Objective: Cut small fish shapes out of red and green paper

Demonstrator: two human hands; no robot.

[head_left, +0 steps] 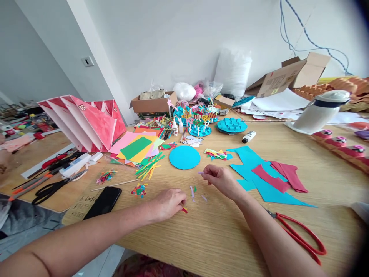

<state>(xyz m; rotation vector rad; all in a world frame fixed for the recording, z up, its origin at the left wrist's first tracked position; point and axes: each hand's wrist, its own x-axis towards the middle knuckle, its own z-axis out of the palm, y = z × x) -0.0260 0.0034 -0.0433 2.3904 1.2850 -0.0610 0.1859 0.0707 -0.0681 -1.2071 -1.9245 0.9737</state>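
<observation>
My right hand [218, 178] is closed in a pinch on a small purple paper strip [200, 173], held just above the table. My left hand [170, 203] rests low over the wood with its fingers curled together, and a small red paper scrap [185, 210] with a bit of yellow shows at the fingertips. Between the hands lie purple paper snippets [191, 191] and a green snippet [195, 189]. Beyond them is a flat blue paper circle [184, 157]. A pile of mixed paper scraps [218, 155] sits past my right hand.
Blue paper offcuts [250, 169] and red-handled scissors [302, 234] lie at right. A black phone [103, 202], small colored paper bits [139, 190] and green paper strips [149, 166] are at left. White bottles [175, 128] and decorated blue discs [231, 125] stand behind; a white jug [319, 111] stands far right.
</observation>
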